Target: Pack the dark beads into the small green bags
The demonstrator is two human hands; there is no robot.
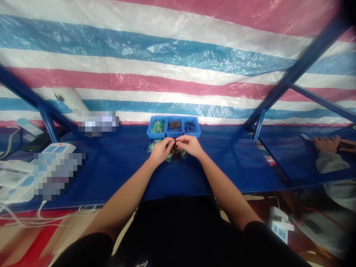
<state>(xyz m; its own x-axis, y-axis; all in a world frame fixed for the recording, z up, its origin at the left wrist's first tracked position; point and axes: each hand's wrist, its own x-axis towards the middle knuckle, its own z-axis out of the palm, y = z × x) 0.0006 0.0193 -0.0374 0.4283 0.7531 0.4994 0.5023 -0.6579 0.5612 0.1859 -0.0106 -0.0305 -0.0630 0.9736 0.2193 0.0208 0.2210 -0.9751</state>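
My left hand [161, 149] and my right hand [189, 144] meet over the blue table [116, 167], fingertips pinched together on a small dark part too tiny to name. Just below them lies a heap of small dark parts [176, 152] with a few green pieces [153, 145] beside it. Behind the hands stand three joined blue bins [174, 128]: the left one holds green pieces, the middle and right ones hold dark parts.
White power strips [57, 148] and cables lie at the left of the table. Blue frame posts [50, 124] rise on both sides before a striped tarp. At the far right another person's hands [330, 143] rest on a neighbouring table.
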